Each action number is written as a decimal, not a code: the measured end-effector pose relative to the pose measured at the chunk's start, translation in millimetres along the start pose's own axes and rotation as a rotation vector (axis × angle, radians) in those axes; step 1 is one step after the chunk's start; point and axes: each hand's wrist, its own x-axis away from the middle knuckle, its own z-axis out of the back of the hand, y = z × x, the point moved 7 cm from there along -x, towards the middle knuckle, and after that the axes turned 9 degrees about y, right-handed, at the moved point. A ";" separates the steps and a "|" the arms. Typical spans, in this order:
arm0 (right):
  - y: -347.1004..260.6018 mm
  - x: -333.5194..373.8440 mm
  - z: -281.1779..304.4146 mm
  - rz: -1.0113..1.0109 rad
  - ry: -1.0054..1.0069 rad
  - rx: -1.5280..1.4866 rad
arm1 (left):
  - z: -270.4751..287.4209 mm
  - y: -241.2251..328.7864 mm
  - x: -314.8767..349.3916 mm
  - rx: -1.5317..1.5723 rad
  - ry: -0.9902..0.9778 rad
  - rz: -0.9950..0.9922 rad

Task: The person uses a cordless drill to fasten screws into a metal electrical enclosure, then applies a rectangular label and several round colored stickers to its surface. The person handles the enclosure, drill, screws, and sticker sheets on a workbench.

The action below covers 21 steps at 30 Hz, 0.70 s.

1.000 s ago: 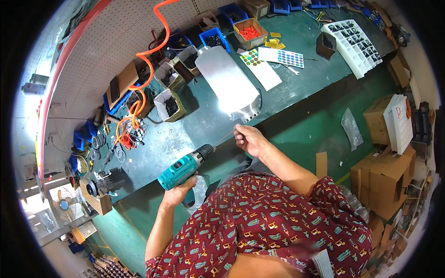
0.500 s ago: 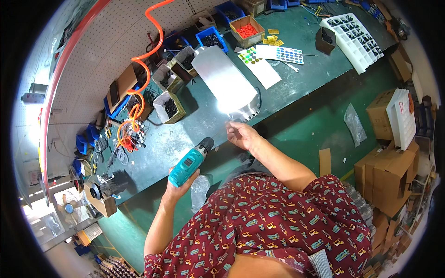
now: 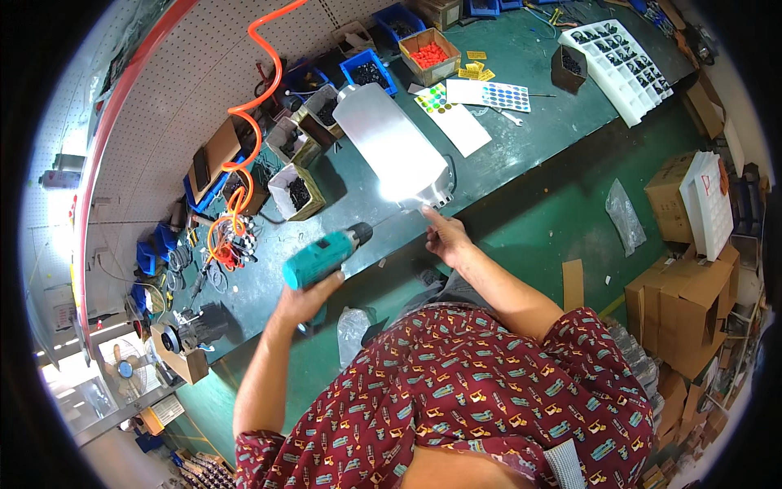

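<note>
My left hand (image 3: pixel 306 300) is wrapped round the grip of a teal cordless drill (image 3: pixel 316 259) with a black chuck. The drill lies over the bench's near edge, its chuck pointing right toward a silver metal housing (image 3: pixel 391 138). That long, smooth housing rests on the bench, its near end glaring brightly under the light. My right hand (image 3: pixel 446 238) is at this near end, its index finger reaching up to the housing's lower edge and the other fingers curled in. Whatever the right fingertips may hold is too small to make out.
Bins of small black parts (image 3: pixel 298 194) stand left of the housing, beside a coiled orange air hose (image 3: pixel 244 122). Behind are a box of red parts (image 3: pixel 430 55) and sticker sheets (image 3: pixel 466 130). A white tray (image 3: pixel 621 73) sits far right; cardboard boxes (image 3: pixel 680 306) stand on the floor.
The drill has moved slightly left and up and turned more level, with my left hand still round it. My right hand has shifted right and its index finger now stretches toward the housing's end.
</note>
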 end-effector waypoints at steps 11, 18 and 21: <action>-39.4 -5.1 12.4 0.458 0.082 0.323 | -15.5 142.6 -97.5 -0.618 -0.331 -0.336; -37.5 -6.1 16.8 0.447 0.078 0.337 | -31.4 142.1 -103.6 -0.899 -0.372 -0.315; -41.5 -0.6 12.0 0.437 0.072 0.353 | -31.1 150.1 -96.4 -0.829 -0.271 -0.310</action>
